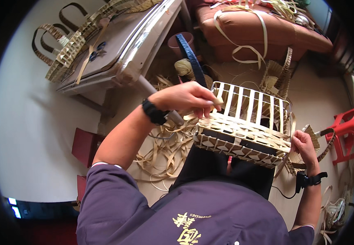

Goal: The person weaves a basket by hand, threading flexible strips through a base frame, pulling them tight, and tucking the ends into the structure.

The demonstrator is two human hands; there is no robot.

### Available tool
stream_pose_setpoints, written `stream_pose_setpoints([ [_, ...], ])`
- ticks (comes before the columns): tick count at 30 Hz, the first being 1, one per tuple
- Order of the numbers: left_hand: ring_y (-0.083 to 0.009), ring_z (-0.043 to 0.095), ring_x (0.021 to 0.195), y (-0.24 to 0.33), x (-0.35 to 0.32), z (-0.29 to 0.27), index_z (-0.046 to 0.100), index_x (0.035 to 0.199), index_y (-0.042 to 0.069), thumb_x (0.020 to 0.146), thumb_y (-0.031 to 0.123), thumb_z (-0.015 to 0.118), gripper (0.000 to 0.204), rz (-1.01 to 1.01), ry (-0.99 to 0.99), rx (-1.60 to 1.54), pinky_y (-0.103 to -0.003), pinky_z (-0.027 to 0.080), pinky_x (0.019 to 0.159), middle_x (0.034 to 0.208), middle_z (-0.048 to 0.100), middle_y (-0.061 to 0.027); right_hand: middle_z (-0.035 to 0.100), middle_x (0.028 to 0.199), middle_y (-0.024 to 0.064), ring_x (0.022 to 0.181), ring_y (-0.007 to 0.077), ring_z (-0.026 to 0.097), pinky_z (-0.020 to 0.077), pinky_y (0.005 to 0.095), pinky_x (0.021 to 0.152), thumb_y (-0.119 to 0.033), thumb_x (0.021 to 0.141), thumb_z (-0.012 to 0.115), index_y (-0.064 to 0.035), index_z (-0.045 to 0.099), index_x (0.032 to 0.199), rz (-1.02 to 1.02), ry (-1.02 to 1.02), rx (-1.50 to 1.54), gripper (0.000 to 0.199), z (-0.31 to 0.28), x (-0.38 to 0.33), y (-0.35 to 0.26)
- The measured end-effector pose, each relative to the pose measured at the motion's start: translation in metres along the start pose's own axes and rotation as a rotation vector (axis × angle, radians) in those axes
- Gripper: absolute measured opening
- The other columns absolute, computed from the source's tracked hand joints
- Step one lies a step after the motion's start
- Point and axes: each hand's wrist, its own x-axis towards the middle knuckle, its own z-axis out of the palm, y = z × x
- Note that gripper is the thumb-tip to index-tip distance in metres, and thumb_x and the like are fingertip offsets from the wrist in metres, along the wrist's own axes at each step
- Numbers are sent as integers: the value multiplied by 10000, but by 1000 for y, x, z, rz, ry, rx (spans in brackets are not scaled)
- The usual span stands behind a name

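A half-woven basket [242,143] of pale flat strips on a wire frame rests across my lap. Bare upright strips span its far side, while woven rows fill the nearer part. My left hand [191,99] is over the basket's left end, thumb and fingers pinched on a small pale piece, apparently a strip's end. At the right end, my right hand [304,146] is closed beside the basket's edge, where a loose brownish strip [293,123] hangs. What those fingers grip is hidden. Both wrists wear black bands.
Loose strips [166,149] litter the floor at left. A table [115,57] carries scissors [98,51] and handled baskets [66,53]. Beyond my lap are a pink bin [181,41], a twine ball [184,68] and a reddish sofa [242,34]. A red stool [345,134] stands at right.
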Motion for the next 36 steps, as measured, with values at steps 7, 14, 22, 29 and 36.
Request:
stream_pose_setpoints([
  [7,-273,685,1009,7,-48,-24,731,1134,10,1068,438,646,441,572,-90,-625,-456,526,970,1087,724,-139,558,659,27,579,102,520,423,294,552,-131,955,695,-18,621,804,33,220,-450,203,-108,-64,94],
  [14,-179,771,744,5,-66,-12,400,1563,-128,1165,490,366,736,113,58,-809,-299,631,755,900,788,-121,655,892,181,886,432,634,493,516,727,-164,945,655,-39,642,870,-93,477,-1141,147,-128,-83,114],
  [22,-135,713,966,-76,-29,6,645,1365,-24,1105,242,623,373,47,37,-850,-331,586,974,1032,740,-31,701,978,187,928,374,671,520,465,799,-111,940,645,-14,667,1039,-132,383,-988,141,-289,-187,283],
  [29,-177,764,1024,-71,5,16,681,1292,-20,1112,237,609,322,-141,264,-779,-360,603,1008,1107,782,-93,740,1052,193,965,324,704,543,420,861,-65,936,635,8,690,1188,-47,425,-860,267,-280,-184,263],
  [36,-194,710,1178,-74,-31,20,695,1267,-19,1112,223,602,302,4,281,-699,-354,539,1102,1338,718,-149,723,1304,124,1202,209,685,541,346,1030,-41,936,660,22,659,1376,-89,369,-406,445,-74,-70,62],
])
